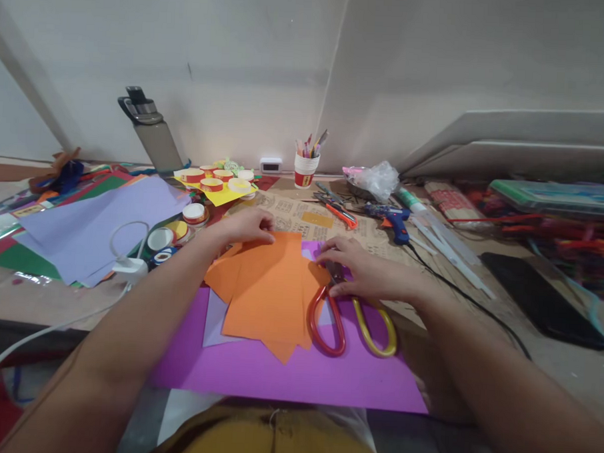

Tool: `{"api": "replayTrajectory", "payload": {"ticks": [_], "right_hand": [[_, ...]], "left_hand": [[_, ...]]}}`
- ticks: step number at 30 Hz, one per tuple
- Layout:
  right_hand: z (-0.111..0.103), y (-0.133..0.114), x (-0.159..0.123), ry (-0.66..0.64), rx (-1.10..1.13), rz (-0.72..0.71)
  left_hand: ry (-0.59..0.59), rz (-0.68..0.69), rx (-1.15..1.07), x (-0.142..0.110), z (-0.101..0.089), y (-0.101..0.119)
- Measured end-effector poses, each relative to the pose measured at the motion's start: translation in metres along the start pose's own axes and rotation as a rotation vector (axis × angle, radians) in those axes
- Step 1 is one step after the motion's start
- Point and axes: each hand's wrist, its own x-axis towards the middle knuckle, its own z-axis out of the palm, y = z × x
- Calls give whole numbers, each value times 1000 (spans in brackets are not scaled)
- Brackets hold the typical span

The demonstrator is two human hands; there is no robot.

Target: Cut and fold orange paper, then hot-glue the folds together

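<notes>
A loose stack of orange paper (269,285) lies in front of me, its pieces fanned at different angles. Under it are light lilac paper (215,319) and a large purple sheet (275,379). At the stack's upper left edge is my left hand (246,225), fingers slightly bent and apart from the thumb, holding nothing that I can see. My right hand (353,265) is closed around the blade end of a pair of scissors (328,324), with one red and one yellow handle loop toward me. The fingers partly hide the blades, which lie over the stack's right side.
Lilac and green sheets (107,211), tape rolls (195,213) and a bottle (156,136) are at left. Behind stand a cup of pens (305,168) and a utility knife (340,211). A corded glue gun (396,224), glue sticks (454,250) and a black phone-like slab (543,300) lie right.
</notes>
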Motion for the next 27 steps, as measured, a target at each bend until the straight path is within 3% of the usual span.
{"api": "replayTrajectory", "payload": {"ticks": [4, 12, 20, 23, 27], "right_hand": [[-3, 7, -2, -19, -40, -54], [-9, 2, -7, 1, -102, -76], [-10, 3, -8, -14, -188, 69], [-8, 5, -10, -3, -205, 93], [-12, 2, -12, -38, -201, 114]], "left_hand": [[92, -46, -184, 0, -5, -6], [261, -150, -212, 4, -3, -10], [447, -157, -559, 9, 2, -16], [458, -145, -722, 12, 5, -20], [384, -122, -893, 13, 10, -20]]}}
